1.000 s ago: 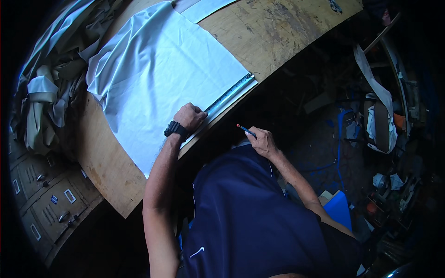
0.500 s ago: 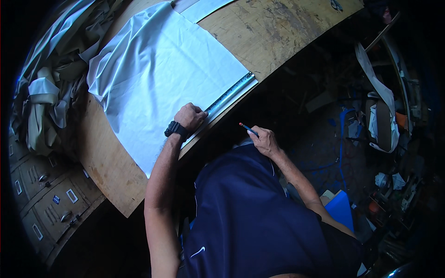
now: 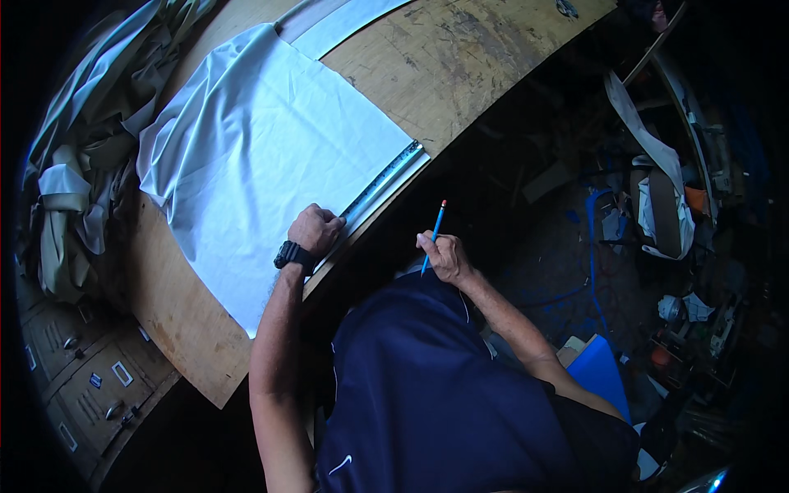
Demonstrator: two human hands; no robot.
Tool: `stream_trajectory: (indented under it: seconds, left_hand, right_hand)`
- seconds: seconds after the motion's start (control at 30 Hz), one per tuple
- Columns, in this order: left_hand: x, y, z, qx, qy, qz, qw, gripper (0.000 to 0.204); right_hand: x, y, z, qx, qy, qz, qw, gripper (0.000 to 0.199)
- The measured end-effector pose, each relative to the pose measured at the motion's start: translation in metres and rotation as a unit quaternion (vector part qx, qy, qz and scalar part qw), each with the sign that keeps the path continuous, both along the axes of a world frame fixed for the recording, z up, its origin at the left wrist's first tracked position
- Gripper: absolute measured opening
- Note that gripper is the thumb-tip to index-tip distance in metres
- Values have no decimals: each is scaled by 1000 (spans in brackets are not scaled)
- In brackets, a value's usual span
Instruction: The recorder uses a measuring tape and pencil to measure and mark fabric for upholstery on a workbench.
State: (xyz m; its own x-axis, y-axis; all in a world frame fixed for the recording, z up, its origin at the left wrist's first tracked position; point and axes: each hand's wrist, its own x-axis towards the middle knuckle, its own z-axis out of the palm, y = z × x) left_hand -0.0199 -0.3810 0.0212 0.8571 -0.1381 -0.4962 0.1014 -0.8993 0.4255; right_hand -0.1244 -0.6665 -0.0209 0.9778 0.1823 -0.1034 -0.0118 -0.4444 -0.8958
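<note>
A sheet of white cloth (image 3: 263,156) is spread on the wooden table, with loose folds toward its left side. Along the cloth's near right edge lies a dark metal ruler (image 3: 380,180). My left hand (image 3: 316,231), with a black watch on its wrist, is closed with curled fingers at the ruler's lower end, pressing it onto the cloth. Off the table's edge, over my lap, my right hand (image 3: 449,260) grips a blue pencil (image 3: 438,220). The pencil stands nearly upright, its red end up and its other end down.
Crumpled beige fabric (image 3: 70,185) is heaped at the left of the wooden table (image 3: 493,62). More pale cloth (image 3: 333,29) lies at the far side. Metal drawers (image 3: 99,370) stand lower left. A chair draped with cloth (image 3: 662,205) and a blue folder-like sheet (image 3: 600,378) are at the right.
The pencil has swung in my right hand from slanting up-left to nearly upright. My left hand stays on the ruler. The whole view has shifted slightly.
</note>
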Motion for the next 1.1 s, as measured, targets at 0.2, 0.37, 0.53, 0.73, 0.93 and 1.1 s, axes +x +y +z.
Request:
stream_trajectory:
  seconds: [0.2, 0.37, 0.53, 0.73, 0.93, 1.1]
  left_hand:
    - [0, 0, 4, -11, 56, 16, 998, 36]
    - [-3, -1, 4, 8, 7, 0, 1000, 29]
    - [-4, 0, 2, 9, 33, 11, 999, 28]
    - [-5, -1, 3, 11, 27, 16, 999, 28]
    - [-7, -2, -2, 24, 10, 17, 1000, 29]
    - [-8, -2, -2, 29, 25, 21, 999, 30]
  right_hand:
    - [11, 1, 7, 46, 55, -25, 997, 50]
    - [15, 5, 6, 65, 23, -33, 997, 56]
    - [22, 24, 12, 164, 123, -63, 977, 51]
    - [50, 61, 13, 267, 65, 25, 961, 33]
    - [69, 79, -3, 146, 13, 57, 987, 12]
    - [72, 85, -18, 169, 23, 73, 983, 14]
